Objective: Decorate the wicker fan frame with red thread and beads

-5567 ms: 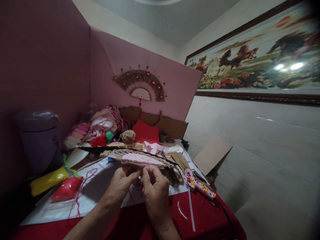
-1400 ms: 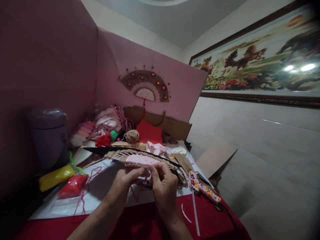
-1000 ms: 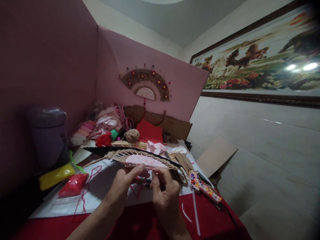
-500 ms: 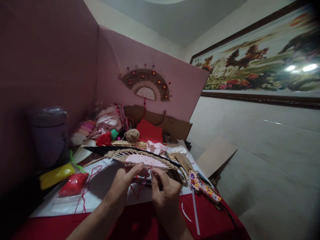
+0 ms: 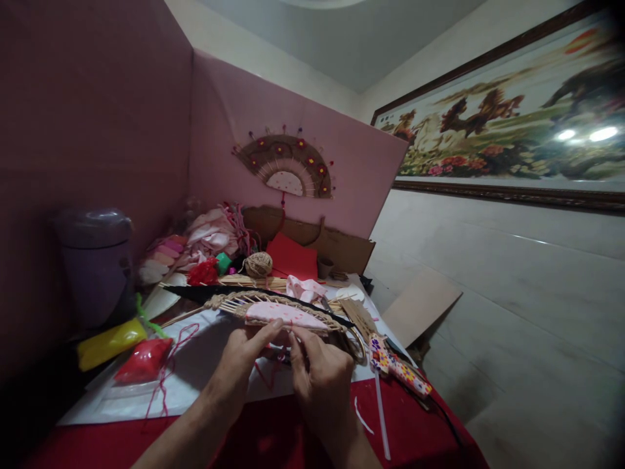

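From where I stand, the person's left hand (image 5: 249, 352) grips a half-round fan (image 5: 288, 314) by its near edge, thumb laid along the dotted pink cloth and the other fingers mostly out of sight beneath. The right hand (image 5: 322, 378) has its thumb and forefinger pinched together at that same edge, close to the left thumb and just by a fine red thread (whether thread or fan edge lies between those fingertips, I cannot tell). The fan is held tilted, nearly edge-on, over the white sheet (image 5: 122, 410) on the red tablecloth (image 5: 244, 446), its slender sticks running up to a braided twine band with a black border behind. On the left lie a yellow packet (image 5: 111, 343) and a red packet (image 5: 143, 360), with loose magenta yarn (image 5: 168, 365) beside the red one. On the right rests a flower-patterned glue gun (image 5: 400, 371), and a translucent glue stick (image 5: 382, 417) lies near it. Farther back sit a ball of twine (image 5: 258, 264) and red sheets (image 5: 293, 256), below a finished-looking decorated fan (image 5: 293, 156) mounted on the pink board (image 5: 351, 163).
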The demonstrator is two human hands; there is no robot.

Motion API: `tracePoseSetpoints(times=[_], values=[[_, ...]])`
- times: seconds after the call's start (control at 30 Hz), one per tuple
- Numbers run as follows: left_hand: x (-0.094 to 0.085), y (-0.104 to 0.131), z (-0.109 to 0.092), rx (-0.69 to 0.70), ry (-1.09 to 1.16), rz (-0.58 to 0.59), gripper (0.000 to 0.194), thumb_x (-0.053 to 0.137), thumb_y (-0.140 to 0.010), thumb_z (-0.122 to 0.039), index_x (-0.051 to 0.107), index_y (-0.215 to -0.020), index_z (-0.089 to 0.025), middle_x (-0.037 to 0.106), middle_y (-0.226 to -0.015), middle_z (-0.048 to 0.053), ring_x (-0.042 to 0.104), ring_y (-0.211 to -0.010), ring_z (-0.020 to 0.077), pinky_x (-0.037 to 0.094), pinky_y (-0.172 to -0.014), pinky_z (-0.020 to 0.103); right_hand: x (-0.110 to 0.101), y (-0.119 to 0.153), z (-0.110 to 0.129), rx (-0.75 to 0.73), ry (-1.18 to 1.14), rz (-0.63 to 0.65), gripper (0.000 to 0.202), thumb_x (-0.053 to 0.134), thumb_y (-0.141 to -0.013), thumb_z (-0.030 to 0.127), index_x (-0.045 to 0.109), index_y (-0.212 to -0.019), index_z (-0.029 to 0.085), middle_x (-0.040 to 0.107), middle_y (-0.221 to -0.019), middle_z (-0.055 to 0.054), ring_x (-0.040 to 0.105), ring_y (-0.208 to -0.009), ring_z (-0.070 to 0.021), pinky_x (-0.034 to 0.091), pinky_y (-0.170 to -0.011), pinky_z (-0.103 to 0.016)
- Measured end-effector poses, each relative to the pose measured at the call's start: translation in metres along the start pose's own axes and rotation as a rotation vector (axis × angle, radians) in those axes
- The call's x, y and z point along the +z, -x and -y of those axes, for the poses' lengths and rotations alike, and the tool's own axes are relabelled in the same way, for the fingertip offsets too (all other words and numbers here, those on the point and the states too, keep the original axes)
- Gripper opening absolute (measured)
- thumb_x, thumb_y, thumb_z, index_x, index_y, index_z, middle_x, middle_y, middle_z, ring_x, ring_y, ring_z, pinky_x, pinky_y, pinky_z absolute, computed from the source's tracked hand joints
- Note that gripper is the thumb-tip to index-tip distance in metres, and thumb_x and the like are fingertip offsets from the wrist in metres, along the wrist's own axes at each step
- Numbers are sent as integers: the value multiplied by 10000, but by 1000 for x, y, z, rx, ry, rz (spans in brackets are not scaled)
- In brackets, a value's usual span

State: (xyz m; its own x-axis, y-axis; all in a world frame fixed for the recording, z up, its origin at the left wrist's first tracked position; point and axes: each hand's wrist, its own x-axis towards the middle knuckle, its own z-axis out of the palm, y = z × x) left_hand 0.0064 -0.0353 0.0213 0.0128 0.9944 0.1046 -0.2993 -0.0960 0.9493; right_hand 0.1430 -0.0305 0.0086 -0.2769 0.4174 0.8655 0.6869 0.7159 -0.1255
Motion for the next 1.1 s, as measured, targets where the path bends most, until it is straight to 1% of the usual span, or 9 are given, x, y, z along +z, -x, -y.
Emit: tracePoseSetpoints(times=[0.13, 0.23, 0.33, 0.47, 0.57, 0.7, 0.93, 1.0, 1.1], values=[[0, -1, 1, -9, 14, -12, 374, 650, -732, -453, 735, -898, -129, 738, -887, 113, 644, -818, 243, 478, -710, 313, -1, -5, 2, 32, 36, 47, 161, 465, -918, 178, 620, -949, 151, 703, -685, -25, 653, -545, -169, 349, -516, -261], [1, 0, -1, 1, 1, -20, 366, 644, -733, -448, 735, -884, -128, 737, -867, 107, 643, -804, 243, 476, -699, 311, -5, -11, 2, 123, 46, 140, 131, 496, -906, 219, 616, -901, 168, 685, -635, -14, 646, -530, -173, 315, -502, -258], [3, 2, -4, 8, -22, -22, 343, 628, -745, -437, 735, -871, -136, 737, -873, 96, 645, -811, 241, 471, -711, 312, -11, -21, -1, 188, -9, 252, 105, 525, -890, 236, 606, -859, 178, 683, -650, -12, 638, -560, -160, 316, -524, -238], [6, 3, -4, 8, -44, -88, 360, 629, -720, -471, 734, -830, -145, 739, -861, 96, 648, -805, 252, 464, -709, 323, -20, -37, -11, 135, -84, 410, 81, 561, -858, 239, 596, -821, 177, 637, -620, 4, 547, -513, -126, 306, -520, -219], [7, 2, -3, -6, -71, -147, 407, 628, -700, -515, 728, -832, -143, 738, -823, 101, 651, -802, 261, 461, -694, 331, -23, -45, -19, 81, -142, 486, 51, 565, -838, 205, 588, -804, 174, 601, -606, 18, 491, -496, -108, 299, -511, -208], [7, 1, -2, -23, -85, -166, 443, 617, -701, -534, 715, -882, -142, 734, -813, 103, 656, -785, 260, 469, -672, 342, -25, -47, -21, 48, -140, 513, 40, 558, -830, 179, 588, -804, 175, 573, -592, 26, 465, -489, -104, 297, -514, -210], [9, 4, -5, -68, -16, -141, 469, 637, -676, -551, 696, -901, -143, 729, -818, 109, 667, -738, 257, 491, -625, 357, -23, -33, -19, 68, -70, 443, 83, 560, -861, 253, 598, -900, 191, 600, -602, 16, 524, -516, -127, 315, -543, -222], [10, 4, -6, -75, -21, -147, 472, 638, -672, -551, 696, -904, -144, 729, -815, 111, 668, -732, 260, 488, -627, 364, -23, -35, -19, 59, -55, 461, 70, 559, -855, 235, 598, -891, 189, 599, -594, 15, 529, -516, -129, 314, -544, -222], [9, 3, -5, -46, -40, -175, 466, 646, -660, -538, 702, -898, -141, 731, -817, 112, 664, -781, 272, 482, -668, 369, -25, -46, -20, 37, -73, 542, 43, 572, -816, 182, 595, -853, 183, 568, -553, 31, 489, -478, -114, 302, -525, -214]])
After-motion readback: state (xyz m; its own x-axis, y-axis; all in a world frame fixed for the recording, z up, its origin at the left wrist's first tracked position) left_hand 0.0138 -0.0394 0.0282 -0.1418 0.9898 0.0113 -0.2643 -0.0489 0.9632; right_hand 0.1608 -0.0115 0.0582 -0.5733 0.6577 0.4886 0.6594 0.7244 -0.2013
